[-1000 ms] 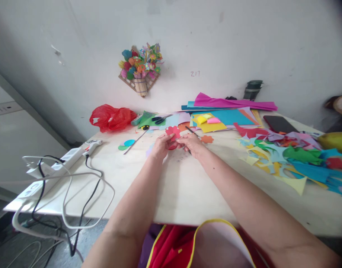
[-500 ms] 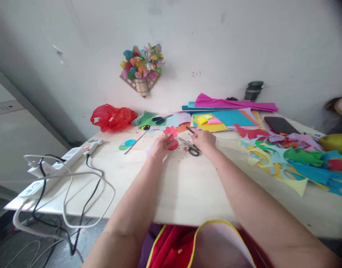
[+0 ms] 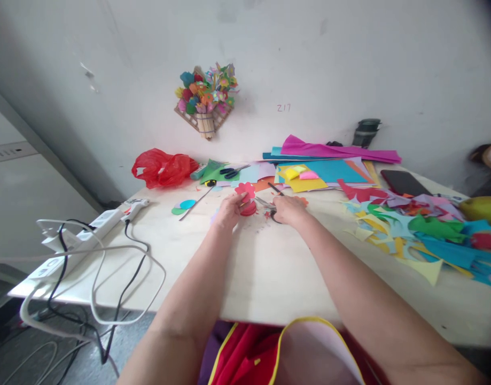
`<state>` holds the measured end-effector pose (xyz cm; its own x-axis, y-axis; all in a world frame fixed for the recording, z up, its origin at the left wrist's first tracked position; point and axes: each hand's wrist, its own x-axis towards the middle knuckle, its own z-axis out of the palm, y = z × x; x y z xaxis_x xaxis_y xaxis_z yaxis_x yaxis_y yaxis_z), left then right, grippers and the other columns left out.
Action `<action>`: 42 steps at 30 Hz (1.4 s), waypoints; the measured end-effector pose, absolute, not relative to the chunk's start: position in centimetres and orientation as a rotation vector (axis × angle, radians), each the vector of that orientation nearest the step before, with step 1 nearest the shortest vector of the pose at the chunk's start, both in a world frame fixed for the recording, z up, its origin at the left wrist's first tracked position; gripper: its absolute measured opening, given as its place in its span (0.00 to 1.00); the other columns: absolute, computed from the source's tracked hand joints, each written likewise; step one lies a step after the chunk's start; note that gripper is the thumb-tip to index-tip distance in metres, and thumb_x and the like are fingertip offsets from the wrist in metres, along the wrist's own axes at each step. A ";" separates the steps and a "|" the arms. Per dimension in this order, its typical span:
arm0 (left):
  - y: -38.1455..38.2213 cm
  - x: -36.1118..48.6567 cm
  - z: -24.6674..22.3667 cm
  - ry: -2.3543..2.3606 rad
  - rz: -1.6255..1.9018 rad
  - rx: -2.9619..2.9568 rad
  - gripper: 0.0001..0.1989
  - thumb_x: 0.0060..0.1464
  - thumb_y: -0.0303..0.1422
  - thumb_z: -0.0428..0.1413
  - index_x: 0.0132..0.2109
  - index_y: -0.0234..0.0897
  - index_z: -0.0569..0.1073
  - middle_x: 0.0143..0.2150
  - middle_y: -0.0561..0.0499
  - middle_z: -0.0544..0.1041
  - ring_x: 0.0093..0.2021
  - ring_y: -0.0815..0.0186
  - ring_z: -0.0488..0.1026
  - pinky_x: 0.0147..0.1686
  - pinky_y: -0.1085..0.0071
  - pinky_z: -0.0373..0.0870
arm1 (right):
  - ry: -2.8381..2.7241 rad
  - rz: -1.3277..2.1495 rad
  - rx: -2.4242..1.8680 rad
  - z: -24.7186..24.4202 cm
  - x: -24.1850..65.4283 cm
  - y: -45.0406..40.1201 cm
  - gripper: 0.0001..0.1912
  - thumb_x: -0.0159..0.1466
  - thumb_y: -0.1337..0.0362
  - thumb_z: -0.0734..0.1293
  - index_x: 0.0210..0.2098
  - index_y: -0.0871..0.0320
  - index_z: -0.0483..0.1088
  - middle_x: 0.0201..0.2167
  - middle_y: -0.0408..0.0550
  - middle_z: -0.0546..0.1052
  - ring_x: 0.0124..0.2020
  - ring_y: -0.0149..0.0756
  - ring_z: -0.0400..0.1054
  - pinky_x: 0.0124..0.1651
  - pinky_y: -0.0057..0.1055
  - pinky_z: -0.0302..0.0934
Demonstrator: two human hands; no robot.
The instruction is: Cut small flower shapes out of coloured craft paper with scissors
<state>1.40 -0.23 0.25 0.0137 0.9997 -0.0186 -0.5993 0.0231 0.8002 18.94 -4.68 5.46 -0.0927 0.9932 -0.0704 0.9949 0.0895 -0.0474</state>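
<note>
My left hand [image 3: 228, 211] pinches a red paper flower [image 3: 245, 189] with scalloped edges by its lower side. Just below it, several red paper rounds [image 3: 248, 208] lie beside the fingertips. My right hand [image 3: 288, 210] is closed over the handles of a pair of scissors [image 3: 265, 202] on the table, their blades pointing toward the red paper. A thin black stick, perhaps a pen [image 3: 275, 189], reaches out beyond the right fingers; whether they still touch it I cannot tell. Orange paper [image 3: 301, 201] shows behind that hand.
Blue and green paper circles [image 3: 187, 204] lie left, near a red plastic bag [image 3: 164, 168]. Dark-handled scissors [image 3: 231, 172] and paper sheets [image 3: 341, 171] are at the back. Paper scraps [image 3: 433, 227] and a phone [image 3: 405, 182] occupy the right; a power strip [image 3: 77, 246] with cables stands left.
My right hand has moved down and slightly left from the black stick onto the scissors' handles, which were uncovered before. My left hand keeps hold of the red flower.
</note>
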 end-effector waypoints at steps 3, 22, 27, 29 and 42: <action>-0.1 1.3 0.2 0.721 1.420 0.718 0.09 0.44 0.22 0.64 0.32 0.37 0.73 0.31 0.50 0.80 0.32 0.65 0.78 0.42 0.65 0.77 | 2.333 -0.106 2.153 5.2 19.6 -4.2 0.22 0.61 0.66 0.68 0.54 0.55 0.75 0.56 0.58 0.77 0.56 0.48 0.72 0.53 0.38 0.65; -0.2 0.2 0.9 0.716 1.467 0.652 0.08 0.43 0.19 0.59 0.28 0.37 0.73 0.27 0.49 0.79 0.30 0.63 0.78 0.39 0.65 0.76 | 2.570 -1.481 1.818 5.5 26.5 -2.9 0.20 0.50 0.51 0.78 0.33 0.61 0.78 0.19 0.40 0.70 0.19 0.25 0.61 0.24 0.24 0.58; -0.1 0.1 0.8 0.755 1.438 0.676 0.08 0.44 0.19 0.58 0.29 0.36 0.74 0.28 0.49 0.79 0.31 0.63 0.78 0.41 0.64 0.76 | 2.530 -1.563 1.673 5.4 26.9 -3.0 0.24 0.47 0.47 0.78 0.32 0.60 0.76 0.20 0.41 0.72 0.22 0.27 0.65 0.27 0.26 0.62; -0.1 0.2 0.8 0.773 1.417 0.691 0.08 0.44 0.19 0.58 0.29 0.36 0.73 0.28 0.49 0.79 0.30 0.64 0.77 0.41 0.64 0.76 | 2.504 -1.595 1.648 5.8 26.4 -3.5 0.25 0.46 0.47 0.79 0.33 0.60 0.76 0.20 0.41 0.73 0.21 0.27 0.65 0.28 0.26 0.63; -0.8 0.6 0.8 0.784 1.294 0.790 0.08 0.44 0.21 0.60 0.34 0.33 0.74 0.29 0.50 0.79 0.33 0.63 0.79 0.45 0.63 0.76 | 2.510 -1.469 1.650 6.4 24.5 -3.9 0.24 0.47 0.49 0.79 0.36 0.59 0.78 0.21 0.40 0.71 0.20 0.25 0.63 0.25 0.24 0.60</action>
<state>0.64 -0.80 0.84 0.1076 0.9926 -0.0565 -0.5095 0.1038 0.8542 24.49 -3.91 6.42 -0.4976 0.8214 -0.2787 0.6452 0.1357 -0.7519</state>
